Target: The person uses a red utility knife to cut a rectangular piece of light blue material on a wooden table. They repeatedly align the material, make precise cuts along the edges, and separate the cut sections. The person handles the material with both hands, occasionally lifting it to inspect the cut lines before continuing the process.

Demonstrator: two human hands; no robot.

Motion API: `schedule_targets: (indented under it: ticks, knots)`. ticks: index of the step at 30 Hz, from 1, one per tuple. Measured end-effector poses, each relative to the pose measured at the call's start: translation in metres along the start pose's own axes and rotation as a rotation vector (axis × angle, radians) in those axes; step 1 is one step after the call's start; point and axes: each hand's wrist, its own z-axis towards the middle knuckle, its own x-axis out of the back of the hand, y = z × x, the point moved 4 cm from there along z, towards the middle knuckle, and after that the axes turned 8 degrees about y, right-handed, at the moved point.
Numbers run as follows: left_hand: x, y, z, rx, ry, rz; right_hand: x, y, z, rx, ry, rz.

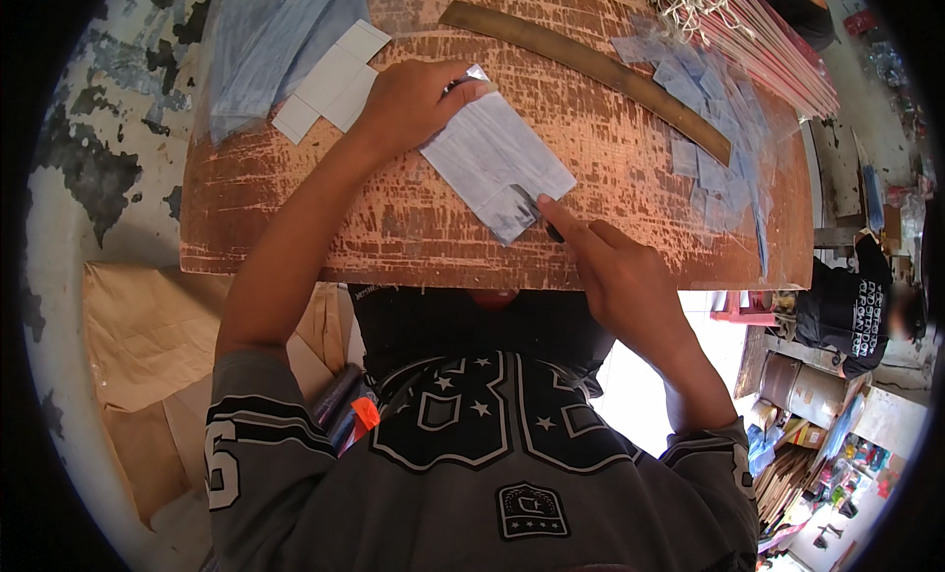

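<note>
A pale, greyish-white stack of plastic sheets (497, 149) lies slantwise on the worn wooden table (345, 218). My left hand (413, 99) grips its upper end, with the thumb pressed on top and the fingers curled over the far side. In my right hand (620, 277) is a small knife (528, 207) with a dark blade, which rests on the near end of the stack. My index finger stretches along toward the blade, and most of the handle is hidden by the fingers. White card strips (333, 80) lie just left of my left hand.
A long brown wooden strip (591, 65) lies across the far side. Loose clear plastic pieces (714, 129) and pink sticks with white strings (768, 40) occupy the right. More plastic sheets (281, 45) spread at far left. Another person (851, 311) is off to the right.
</note>
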Motion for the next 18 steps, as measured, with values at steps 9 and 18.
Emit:
schedule_targets:
  ticks: [9,18]
  knots:
    - [-0.003,-0.001,-0.001,-0.023,0.090,-0.084,0.011,-0.007,0.003,-0.031,-0.120,-0.076]
    - [-0.003,0.000,-0.001,-0.051,0.091,-0.070,0.016,-0.001,-0.017,-0.026,-0.140,-0.069]
